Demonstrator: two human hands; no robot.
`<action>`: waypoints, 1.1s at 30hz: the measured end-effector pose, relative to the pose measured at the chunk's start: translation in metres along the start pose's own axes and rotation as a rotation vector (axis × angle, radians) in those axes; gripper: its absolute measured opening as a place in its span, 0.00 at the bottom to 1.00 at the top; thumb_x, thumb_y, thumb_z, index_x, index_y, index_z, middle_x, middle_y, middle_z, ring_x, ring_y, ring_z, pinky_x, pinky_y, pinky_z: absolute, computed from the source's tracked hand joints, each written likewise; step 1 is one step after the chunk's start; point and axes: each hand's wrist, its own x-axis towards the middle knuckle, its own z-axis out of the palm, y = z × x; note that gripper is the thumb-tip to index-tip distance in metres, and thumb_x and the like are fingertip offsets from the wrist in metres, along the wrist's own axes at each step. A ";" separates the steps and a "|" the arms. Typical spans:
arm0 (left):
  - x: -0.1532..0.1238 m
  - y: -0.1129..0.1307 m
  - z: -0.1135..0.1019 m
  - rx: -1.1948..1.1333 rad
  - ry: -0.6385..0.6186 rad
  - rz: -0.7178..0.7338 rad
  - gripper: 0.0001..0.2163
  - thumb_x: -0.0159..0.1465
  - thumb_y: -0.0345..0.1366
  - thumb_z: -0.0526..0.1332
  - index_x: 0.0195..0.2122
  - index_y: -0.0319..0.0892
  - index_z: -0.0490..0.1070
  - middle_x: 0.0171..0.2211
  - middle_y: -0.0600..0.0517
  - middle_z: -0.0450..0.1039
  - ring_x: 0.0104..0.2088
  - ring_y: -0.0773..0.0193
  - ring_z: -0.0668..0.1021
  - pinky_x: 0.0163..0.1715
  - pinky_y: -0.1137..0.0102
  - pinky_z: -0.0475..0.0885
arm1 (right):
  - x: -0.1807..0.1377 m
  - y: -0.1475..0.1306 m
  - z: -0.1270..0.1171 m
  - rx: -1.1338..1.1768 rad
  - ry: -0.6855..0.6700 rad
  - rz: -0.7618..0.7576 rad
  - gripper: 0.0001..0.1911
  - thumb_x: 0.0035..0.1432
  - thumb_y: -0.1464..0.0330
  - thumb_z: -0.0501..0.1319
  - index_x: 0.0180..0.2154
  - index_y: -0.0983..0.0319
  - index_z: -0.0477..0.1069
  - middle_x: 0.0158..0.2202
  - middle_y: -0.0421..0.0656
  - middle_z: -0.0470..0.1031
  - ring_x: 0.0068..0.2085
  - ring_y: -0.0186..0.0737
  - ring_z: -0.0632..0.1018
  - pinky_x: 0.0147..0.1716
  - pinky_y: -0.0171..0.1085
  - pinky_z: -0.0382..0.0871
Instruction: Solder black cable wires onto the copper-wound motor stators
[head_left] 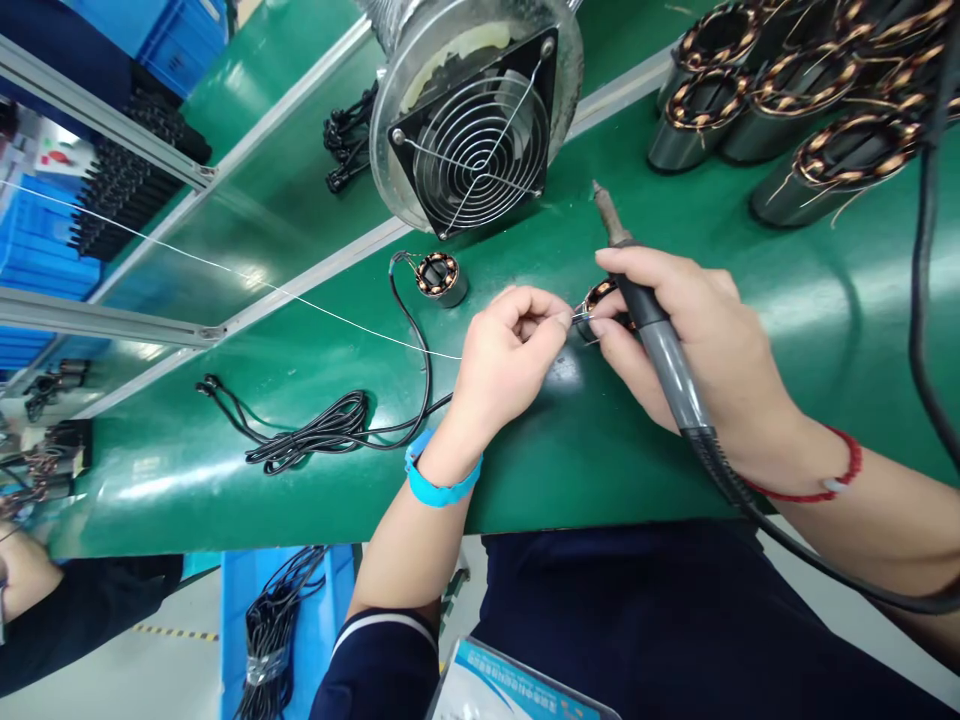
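Note:
My left hand is closed in a pinch on thin wire leads at a small copper-wound stator on the green bench. My right hand is wrapped round a grey soldering iron, whose tip points up and away. The fingertips of that hand also pinch the same leads beside the stator. A second small stator stands to the left, with a black cable running from it into a loose coil. A thin strand of solder wire stretches from the far left towards my left hand.
A fume extractor fan on a duct stands behind the work. Several large wound stators fill the back right. Black cable bundles lie beyond an aluminium rail. Another person's arm shows at lower left. A blue bin of cables sits below the bench.

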 end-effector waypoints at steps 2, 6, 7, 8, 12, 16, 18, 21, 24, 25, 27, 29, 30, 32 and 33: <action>-0.001 -0.001 -0.002 0.039 0.031 0.120 0.05 0.64 0.29 0.62 0.30 0.41 0.73 0.30 0.54 0.72 0.29 0.70 0.73 0.30 0.74 0.69 | 0.000 -0.001 -0.001 0.022 0.011 -0.016 0.22 0.65 0.70 0.59 0.59 0.57 0.64 0.41 0.41 0.80 0.47 0.46 0.79 0.48 0.46 0.72; -0.003 -0.004 -0.006 0.184 0.027 0.366 0.05 0.65 0.30 0.62 0.31 0.42 0.73 0.32 0.53 0.75 0.36 0.66 0.76 0.38 0.71 0.72 | 0.000 -0.003 -0.003 0.071 0.052 -0.050 0.23 0.64 0.72 0.61 0.60 0.57 0.64 0.40 0.40 0.80 0.49 0.44 0.79 0.49 0.45 0.72; -0.003 -0.005 -0.007 0.221 0.014 0.405 0.05 0.66 0.30 0.62 0.32 0.42 0.73 0.33 0.53 0.75 0.37 0.66 0.76 0.39 0.70 0.72 | 0.000 -0.003 -0.003 0.087 0.062 -0.053 0.24 0.64 0.72 0.61 0.60 0.56 0.64 0.41 0.40 0.79 0.49 0.44 0.79 0.50 0.46 0.73; -0.003 -0.006 -0.007 0.257 0.000 0.440 0.05 0.66 0.30 0.61 0.32 0.42 0.73 0.33 0.52 0.75 0.38 0.65 0.77 0.40 0.69 0.72 | 0.001 -0.004 -0.002 0.106 0.068 -0.054 0.24 0.64 0.73 0.61 0.60 0.56 0.64 0.42 0.40 0.79 0.49 0.44 0.79 0.50 0.46 0.73; -0.004 -0.008 -0.008 0.342 -0.022 0.532 0.04 0.66 0.28 0.60 0.34 0.42 0.72 0.35 0.51 0.75 0.39 0.64 0.77 0.40 0.68 0.72 | 0.001 -0.003 0.000 0.149 0.073 -0.026 0.23 0.64 0.72 0.61 0.60 0.55 0.65 0.51 0.41 0.78 0.49 0.44 0.79 0.52 0.49 0.74; -0.004 -0.006 -0.007 0.337 0.011 0.420 0.06 0.64 0.25 0.60 0.32 0.41 0.72 0.33 0.52 0.75 0.37 0.65 0.76 0.39 0.69 0.72 | 0.001 0.002 -0.001 0.128 0.050 -0.036 0.22 0.65 0.71 0.59 0.59 0.53 0.65 0.52 0.40 0.78 0.50 0.44 0.79 0.52 0.50 0.74; -0.003 -0.005 -0.006 0.311 0.016 0.327 0.06 0.63 0.25 0.60 0.31 0.41 0.72 0.34 0.52 0.75 0.37 0.66 0.76 0.39 0.70 0.72 | 0.002 0.006 -0.003 0.113 0.015 -0.062 0.23 0.65 0.72 0.58 0.60 0.52 0.64 0.47 0.38 0.80 0.51 0.44 0.79 0.52 0.50 0.74; -0.001 -0.004 -0.004 0.265 0.030 0.198 0.06 0.61 0.24 0.61 0.29 0.41 0.72 0.33 0.53 0.74 0.36 0.67 0.75 0.38 0.71 0.71 | 0.002 0.011 -0.009 0.108 -0.064 -0.092 0.29 0.62 0.74 0.55 0.63 0.50 0.61 0.46 0.37 0.80 0.51 0.45 0.78 0.54 0.51 0.72; 0.001 -0.004 -0.002 0.192 0.045 0.088 0.06 0.60 0.24 0.61 0.28 0.40 0.73 0.32 0.54 0.74 0.31 0.69 0.73 0.34 0.72 0.70 | 0.002 0.015 -0.013 0.121 -0.118 -0.158 0.31 0.60 0.73 0.57 0.63 0.51 0.60 0.45 0.39 0.80 0.49 0.47 0.78 0.54 0.51 0.71; 0.001 -0.004 -0.002 0.164 0.047 0.061 0.06 0.59 0.24 0.62 0.28 0.40 0.73 0.31 0.54 0.73 0.30 0.70 0.72 0.33 0.72 0.69 | 0.002 0.017 -0.013 0.121 -0.128 -0.180 0.29 0.60 0.72 0.57 0.63 0.52 0.60 0.44 0.40 0.80 0.47 0.47 0.79 0.53 0.51 0.71; 0.002 -0.004 -0.001 0.119 0.051 0.018 0.05 0.58 0.25 0.62 0.27 0.40 0.73 0.31 0.55 0.73 0.27 0.72 0.70 0.31 0.73 0.68 | 0.003 0.019 -0.011 0.093 -0.128 -0.192 0.25 0.63 0.68 0.58 0.61 0.55 0.62 0.41 0.41 0.79 0.44 0.48 0.79 0.50 0.51 0.72; 0.002 -0.003 -0.001 0.087 0.052 -0.017 0.05 0.58 0.25 0.63 0.27 0.40 0.74 0.31 0.55 0.73 0.26 0.72 0.69 0.30 0.74 0.67 | 0.006 0.019 -0.006 0.037 -0.084 -0.151 0.22 0.65 0.66 0.57 0.60 0.58 0.64 0.40 0.43 0.79 0.42 0.47 0.78 0.47 0.51 0.72; 0.002 -0.003 -0.001 0.074 0.052 -0.032 0.05 0.58 0.25 0.63 0.27 0.40 0.74 0.31 0.55 0.73 0.26 0.72 0.69 0.29 0.74 0.67 | 0.008 0.019 -0.004 0.017 -0.058 -0.119 0.21 0.66 0.66 0.57 0.59 0.59 0.65 0.39 0.43 0.79 0.43 0.48 0.78 0.46 0.50 0.73; 0.002 -0.002 -0.001 0.058 0.052 -0.048 0.04 0.58 0.25 0.63 0.27 0.40 0.74 0.31 0.55 0.73 0.26 0.73 0.69 0.29 0.74 0.66 | 0.011 0.018 -0.001 0.006 -0.026 -0.065 0.21 0.66 0.67 0.58 0.59 0.60 0.66 0.39 0.44 0.79 0.44 0.48 0.77 0.46 0.49 0.73; 0.002 -0.002 -0.001 0.059 0.054 -0.048 0.04 0.58 0.25 0.63 0.27 0.40 0.74 0.31 0.55 0.73 0.26 0.73 0.68 0.29 0.74 0.66 | 0.012 0.017 -0.001 0.012 -0.028 -0.048 0.21 0.65 0.68 0.58 0.59 0.60 0.66 0.39 0.44 0.79 0.44 0.48 0.77 0.47 0.49 0.73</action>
